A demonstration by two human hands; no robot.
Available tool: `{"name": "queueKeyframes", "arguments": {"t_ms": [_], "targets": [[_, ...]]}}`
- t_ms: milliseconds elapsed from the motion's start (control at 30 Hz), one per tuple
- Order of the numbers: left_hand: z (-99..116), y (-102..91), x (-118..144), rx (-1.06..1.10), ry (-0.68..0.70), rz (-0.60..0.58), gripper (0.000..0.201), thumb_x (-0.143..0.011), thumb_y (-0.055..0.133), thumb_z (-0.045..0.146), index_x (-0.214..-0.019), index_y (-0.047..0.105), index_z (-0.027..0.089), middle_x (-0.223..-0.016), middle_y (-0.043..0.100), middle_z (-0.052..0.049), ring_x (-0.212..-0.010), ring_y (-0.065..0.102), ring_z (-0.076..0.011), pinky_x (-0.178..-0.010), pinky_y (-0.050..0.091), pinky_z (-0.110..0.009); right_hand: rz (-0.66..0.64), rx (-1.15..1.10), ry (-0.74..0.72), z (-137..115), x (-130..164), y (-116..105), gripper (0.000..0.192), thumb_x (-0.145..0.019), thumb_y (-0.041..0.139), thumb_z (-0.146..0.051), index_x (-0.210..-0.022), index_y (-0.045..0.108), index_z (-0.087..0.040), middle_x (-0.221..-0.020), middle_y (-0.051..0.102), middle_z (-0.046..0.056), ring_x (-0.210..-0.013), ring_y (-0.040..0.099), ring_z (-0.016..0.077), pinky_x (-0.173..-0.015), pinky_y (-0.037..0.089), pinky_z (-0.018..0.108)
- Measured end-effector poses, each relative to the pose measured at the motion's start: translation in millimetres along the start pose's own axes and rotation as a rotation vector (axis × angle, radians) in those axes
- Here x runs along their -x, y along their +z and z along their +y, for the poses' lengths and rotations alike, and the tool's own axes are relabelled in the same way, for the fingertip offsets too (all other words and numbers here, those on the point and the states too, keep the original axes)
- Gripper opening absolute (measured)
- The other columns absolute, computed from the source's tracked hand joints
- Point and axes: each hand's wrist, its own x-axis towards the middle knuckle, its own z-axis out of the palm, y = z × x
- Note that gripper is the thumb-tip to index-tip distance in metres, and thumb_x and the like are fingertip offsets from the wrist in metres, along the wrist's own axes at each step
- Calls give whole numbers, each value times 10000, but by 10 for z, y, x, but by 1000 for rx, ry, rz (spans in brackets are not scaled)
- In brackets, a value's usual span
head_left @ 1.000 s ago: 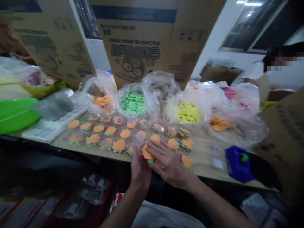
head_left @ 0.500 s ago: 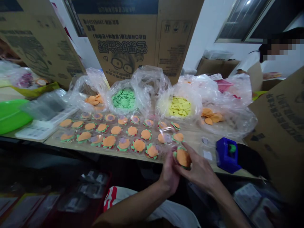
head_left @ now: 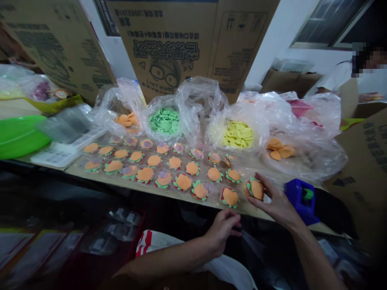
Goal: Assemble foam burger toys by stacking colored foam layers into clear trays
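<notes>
My right hand (head_left: pixel 276 203) grips a toy burger (head_left: pixel 256 188) at the table's front edge, thumb below and fingers above. Its orange bun and green leaf layer face up, tilted. My left hand (head_left: pixel 223 229) is drawn back in front of the edge, fingers curled together; whether something thin is pinched there I cannot make out. Just beyond it lies another burger (head_left: pixel 229 197) with red and green layers. Several similar burgers (head_left: pixel 183 182) stand in rows to the left, many in clear plastic trays, some with purple pieces on top.
Behind the rows are plastic bags of green pieces (head_left: pixel 165 121), yellow pieces (head_left: pixel 238 134) and orange pieces (head_left: pixel 279 149). A blue tape dispenser (head_left: pixel 300 201) stands at right, a green basin (head_left: pixel 21 135) at left. Tall cartons (head_left: pixel 187 24) rise behind; a person is at far right.
My hands, earlier together around one burger, have separated: the left pulled back towards me, the right moved rightward with a burger. Another burger now shows on the table between them. The view has shifted slightly.
</notes>
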Motion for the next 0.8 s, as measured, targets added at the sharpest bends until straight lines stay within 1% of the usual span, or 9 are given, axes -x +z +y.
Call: {"name": "queueKeyframes", "arguments": {"t_ms": [100, 167, 233, 300, 400, 500, 600, 700, 800], "targets": [[-11, 47, -114, 46, 6, 2, 259, -631, 618, 349, -746, 493, 155, -821, 457, -26, -787, 482, -154, -628, 424, -281, -98, 49, -233, -170, -177, 79, 740, -696, 640, -387, -1331, 311, -194, -1308, 434, 124, -1167, 451, 268, -967, 398, 436], [-35, 92, -170, 55, 15, -1, 250, -608, 621, 330, -726, 485, 157, -788, 448, -19, -775, 477, -154, -616, 423, -282, -140, 67, -391, -284, -314, 166, 732, -708, 630, -351, -1338, 290, -200, -1335, 399, 119, -1215, 394, 265, -999, 354, 454], [-62, 126, -209, 60, 31, 6, 241, -591, 617, 313, -716, 484, 156, -776, 445, -17, -762, 473, -152, -604, 423, -283, -183, 63, -503, -366, -442, 276, 728, -711, 624, -326, -1339, 281, -193, -1346, 380, 122, -1242, 353, 263, -1010, 332, 459], [-81, 144, -233, 69, 44, 13, 245, -579, 617, 309, -717, 487, 154, -778, 448, -18, -751, 472, -150, -594, 422, -283, -248, 66, -571, -407, -542, 397, 726, -707, 625, -324, -1333, 285, -182, -1333, 386, 132, -1241, 350, 267, -1002, 337, 461], [-95, 145, -258, 93, 63, 14, 253, -565, 620, 303, -723, 491, 154, -779, 454, -17, -733, 475, -144, -587, 417, -280, -345, 94, -637, -394, -626, 571, 739, -716, 623, -363, -1340, 274, -180, -1333, 375, 138, -1240, 346, 263, -1000, 337, 452], [-104, 133, -288, 108, 63, 43, 281, -551, 642, 319, -727, 500, 151, -774, 462, -16, -709, 477, -135, -584, 410, -280, -408, 108, -681, -322, -651, 725, 779, -701, 638, -364, -1353, 257, -171, -1356, 340, 145, -1251, 330, 256, -1002, 335, 434], [-106, 116, -308, 119, 62, 69, 331, -541, 666, 342, -767, 527, 144, -798, 478, -23, -688, 478, -128, -586, 411, -288, -424, 157, -676, -260, -635, 838, 751, -706, 620, -344, -1350, 280, -162, -1349, 357, 164, -1248, 337, 273, -1006, 309, 475], [-85, 101, -273, 109, 47, 68, 364, -552, 666, 347, -827, 550, 140, -853, 506, -39, -680, 487, -126, -586, 420, -295, -398, 167, -667, -255, -575, 832, 759, -713, 617, -383, -1356, 278, -168, -1367, 341, 170, -1264, 309, 286, -1012, 282, 504], [-41, 85, -195, 51, 16, 77, 330, -594, 643, 344, -830, 540, 138, -847, 535, -47, -682, 519, -139, -602, 431, -308, -328, 78, -629, -195, -506, 642, 723, -737, 606, -401, -1346, 288, -174, -1375, 337, 149, -1274, 303, 252, -1003, 326, 450]]}}
